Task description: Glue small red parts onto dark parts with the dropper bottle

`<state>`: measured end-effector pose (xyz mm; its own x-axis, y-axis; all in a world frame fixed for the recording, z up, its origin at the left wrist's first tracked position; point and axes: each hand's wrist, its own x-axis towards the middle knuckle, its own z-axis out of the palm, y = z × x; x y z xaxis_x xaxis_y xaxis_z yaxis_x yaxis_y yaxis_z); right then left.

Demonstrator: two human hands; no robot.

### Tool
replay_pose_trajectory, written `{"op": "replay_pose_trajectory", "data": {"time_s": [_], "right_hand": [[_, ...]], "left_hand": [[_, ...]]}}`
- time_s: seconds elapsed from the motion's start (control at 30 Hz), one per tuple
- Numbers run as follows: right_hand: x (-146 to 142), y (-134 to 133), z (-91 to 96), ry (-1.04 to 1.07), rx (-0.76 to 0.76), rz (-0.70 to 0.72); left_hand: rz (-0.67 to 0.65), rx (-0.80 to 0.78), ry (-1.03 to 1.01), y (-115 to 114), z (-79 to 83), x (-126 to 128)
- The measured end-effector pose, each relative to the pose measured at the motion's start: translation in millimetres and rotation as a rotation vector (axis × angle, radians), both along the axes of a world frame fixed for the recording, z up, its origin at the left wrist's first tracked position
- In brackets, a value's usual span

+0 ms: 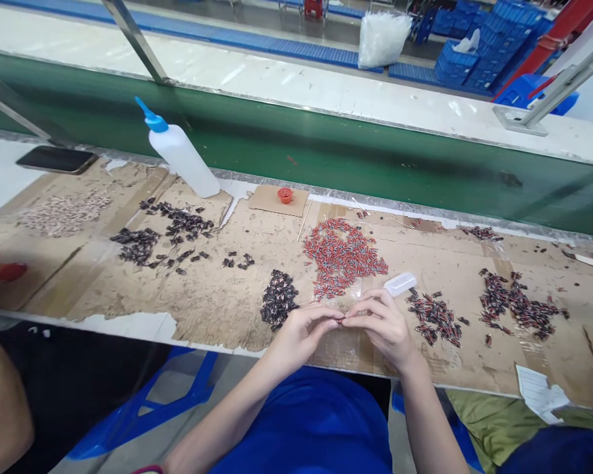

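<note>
My left hand (304,327) and my right hand (383,324) meet at the near edge of the cardboard-covered bench (212,296). Both are pinched together on a tiny part, too small to make out. Just beyond my fingertips lies a heap of small red parts (343,253). A pile of black parts (278,299) sits left of my left hand. A small clear plastic vial (400,284) lies right above my right hand, and a mixed red-and-black pile (435,318) lies to its right.
A white squeeze bottle with a blue nozzle (180,155) stands at the back left, near a red cap (285,195). More dark piles (516,303) lie right and left (165,234). A phone (56,159) rests far left. Another person's arm (0,395) is at left. A green conveyor belt (375,158) runs behind.
</note>
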<state>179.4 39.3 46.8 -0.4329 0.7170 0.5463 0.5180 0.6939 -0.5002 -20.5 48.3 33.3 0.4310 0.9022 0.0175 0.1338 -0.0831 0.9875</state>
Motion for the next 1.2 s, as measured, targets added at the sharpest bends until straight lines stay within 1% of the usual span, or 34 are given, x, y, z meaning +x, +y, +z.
{"op": "replay_pose_trajectory", "data": {"time_s": [0.13,0.3,0.4,0.47,0.53,0.63,0.73,0.83,0.9,1.0,1.1,1.2], "right_hand": [[0,-5,2.7,-0.109,0.006,-0.004],[-1,-9,14.0,-0.201,0.07,-0.016],[0,-9,19.7,-0.235,0.09,-0.009],[1,-9,19.6,-0.239,0.084,0.002],[1,-8,16.1,-0.2,0.069,0.002],[-2,-10,8.6,-0.029,0.029,-0.038],[-13,-17,3.5,0.196,-0.106,-0.168],[-25,-27,1.6,0.36,-0.238,-0.311],[-31,-32,0.9,0.422,-0.247,-0.354],[-37,-37,-0.4,0.457,-0.221,-0.388],[-41,-39,-1.6,0.456,-0.181,-0.423],[-44,-43,-2.8,0.438,-0.174,-0.457]], "left_hand": [[-0.039,-0.123,-0.067,3,1.7,0],[-0.088,-0.24,-0.07,6,6.7,-1],[-0.095,-0.282,-0.076,7,8.0,0],[-0.092,-0.279,-0.075,7,8.1,0],[-0.084,-0.262,-0.075,6,7.6,1],[-0.048,-0.225,-0.08,5,6.0,4],[0.015,-0.167,-0.076,1,5.8,8],[0.076,-0.087,-0.06,-5,8.7,10],[0.106,-0.042,-0.033,-9,11.6,11],[0.125,-0.005,-0.002,-13,14.9,10],[0.13,-0.011,-0.016,-16,14.6,9],[0.116,-0.042,-0.051,-19,9.7,11]]}}
